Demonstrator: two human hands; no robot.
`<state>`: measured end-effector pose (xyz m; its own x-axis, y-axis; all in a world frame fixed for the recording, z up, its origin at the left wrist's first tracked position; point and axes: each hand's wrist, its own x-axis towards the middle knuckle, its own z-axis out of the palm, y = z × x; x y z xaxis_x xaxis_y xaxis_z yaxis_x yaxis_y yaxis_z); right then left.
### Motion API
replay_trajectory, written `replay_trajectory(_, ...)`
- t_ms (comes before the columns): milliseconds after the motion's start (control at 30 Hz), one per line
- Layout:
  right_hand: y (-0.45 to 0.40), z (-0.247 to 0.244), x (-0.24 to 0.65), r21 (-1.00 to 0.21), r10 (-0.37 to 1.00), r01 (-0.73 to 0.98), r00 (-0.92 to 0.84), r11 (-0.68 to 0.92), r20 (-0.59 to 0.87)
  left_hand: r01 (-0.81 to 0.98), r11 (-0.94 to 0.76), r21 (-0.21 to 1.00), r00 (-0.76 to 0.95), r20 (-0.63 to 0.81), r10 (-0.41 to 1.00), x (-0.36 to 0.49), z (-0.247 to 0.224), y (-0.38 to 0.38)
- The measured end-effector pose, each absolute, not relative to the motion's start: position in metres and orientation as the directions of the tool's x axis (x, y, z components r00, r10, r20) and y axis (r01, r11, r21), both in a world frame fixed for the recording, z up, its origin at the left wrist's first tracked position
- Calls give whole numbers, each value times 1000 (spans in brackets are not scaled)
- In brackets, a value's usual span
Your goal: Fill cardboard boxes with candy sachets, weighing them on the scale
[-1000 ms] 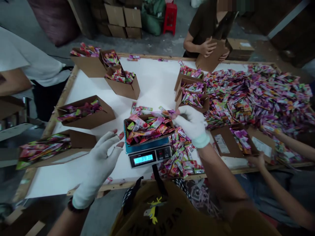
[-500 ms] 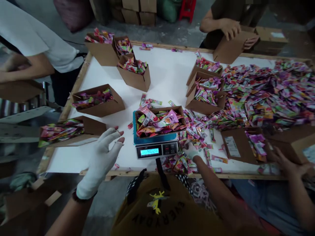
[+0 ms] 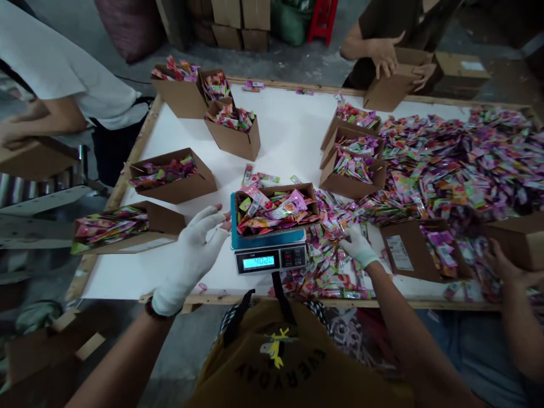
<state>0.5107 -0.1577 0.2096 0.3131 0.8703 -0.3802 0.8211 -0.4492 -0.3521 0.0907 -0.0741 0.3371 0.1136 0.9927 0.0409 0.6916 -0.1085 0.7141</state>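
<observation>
A cardboard box (image 3: 276, 226) filled with small, colourful candy packets rests on the blue pan of a digital scale (image 3: 270, 259) with a lit display. My left hand (image 3: 198, 249), in a white glove with bare fingertips, is open beside the pan's left edge, fingers apart and holding nothing. To the right of the scale, my right hand (image 3: 357, 246), also gloved, hovers low over loose packets (image 3: 327, 272). Its fingers are spread, and I make out no packet in them.
Filled boxes stand at left (image 3: 174, 181), back left (image 3: 233, 133) and right (image 3: 352, 173). A large packet heap (image 3: 459, 153) covers the table's right side. Co-workers' hands handle boxes at back right (image 3: 389, 85) and far right (image 3: 516, 241); another person (image 3: 72, 73) stands at left.
My left hand has moved right, closer to the scale. My right hand has shifted right and slightly away from me over the packets. The co-worker's box at far right has moved a little.
</observation>
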Motion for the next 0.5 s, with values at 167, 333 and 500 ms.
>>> replay_trajectory(167,-146,244,526,-368,936,872,238,-323,-260,685,33,727,70,-110,991,109,345,-48)
replay_trajectory(333,-112,308,473,-236,913,886,-362,400,188,613,45,789,217,-222,951,132,342,-40)
replay_trajectory(500,-80,322,433,-29,795,794,-606,607,32,700,-22,713,-78,107,991,57,333,-56)
